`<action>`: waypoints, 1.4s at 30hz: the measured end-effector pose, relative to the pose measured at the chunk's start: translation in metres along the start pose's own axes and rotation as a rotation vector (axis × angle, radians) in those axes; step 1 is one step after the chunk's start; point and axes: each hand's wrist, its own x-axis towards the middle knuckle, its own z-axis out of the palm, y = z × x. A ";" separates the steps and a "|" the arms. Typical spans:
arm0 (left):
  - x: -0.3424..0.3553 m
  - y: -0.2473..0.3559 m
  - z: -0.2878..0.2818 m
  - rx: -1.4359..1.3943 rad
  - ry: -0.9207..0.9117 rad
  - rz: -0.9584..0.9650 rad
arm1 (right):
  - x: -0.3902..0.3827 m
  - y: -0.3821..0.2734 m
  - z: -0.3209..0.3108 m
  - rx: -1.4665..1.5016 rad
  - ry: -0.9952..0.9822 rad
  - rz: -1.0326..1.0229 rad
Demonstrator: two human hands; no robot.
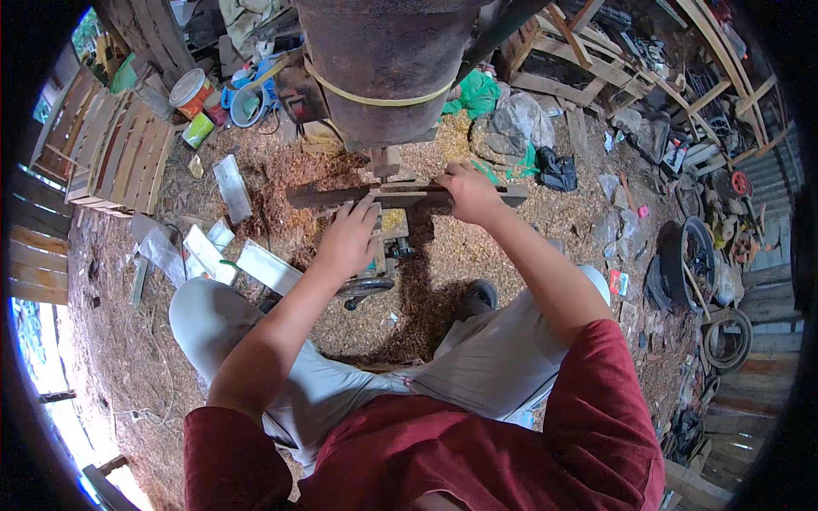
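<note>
On the near side of the machine drum (388, 77), our left hand (348, 237) lies with its fingers nearly flat at the left end of a wooden strip (405, 201), while our right hand (469, 194) curls over a dark bar (322, 197), though we cannot tell what it pinches. We do best pressing evenly, fingertips clear of the space beneath the drum. Around the drum, shavings (434, 311) litter the floor (128, 324), with slatted crates (128, 149) to its left and a black tub (685, 260) to its right.
</note>
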 end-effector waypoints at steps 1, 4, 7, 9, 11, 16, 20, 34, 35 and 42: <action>0.000 0.001 -0.001 -0.020 -0.004 -0.001 | -0.001 0.001 0.000 0.001 -0.002 -0.001; -0.003 -0.004 0.002 -0.040 0.004 0.004 | -0.001 -0.001 -0.003 -0.029 0.039 -0.012; -0.004 -0.007 0.005 -0.038 0.026 0.016 | -0.003 -0.006 0.003 -0.038 0.081 -0.019; -0.004 -0.007 0.004 -0.039 0.035 0.015 | -0.001 -0.011 0.008 0.005 0.104 -0.062; -0.006 -0.009 0.003 -0.063 0.043 -0.022 | 0.000 -0.015 0.012 0.026 0.110 -0.066; -0.010 -0.011 0.001 -0.028 0.104 -0.023 | 0.010 -0.018 0.015 0.107 0.142 -0.069; -0.017 -0.012 -0.004 -0.058 0.146 -0.100 | 0.016 -0.028 0.022 0.163 0.201 -0.135; -0.011 -0.046 -0.012 0.072 0.032 -0.058 | -0.018 -0.097 0.008 0.390 0.454 0.014; -0.013 -0.053 -0.010 0.064 0.064 -0.029 | -0.026 -0.109 0.011 0.392 0.443 0.024; -0.021 -0.055 -0.013 0.045 -0.019 -0.015 | -0.098 -0.193 0.089 0.832 0.286 0.479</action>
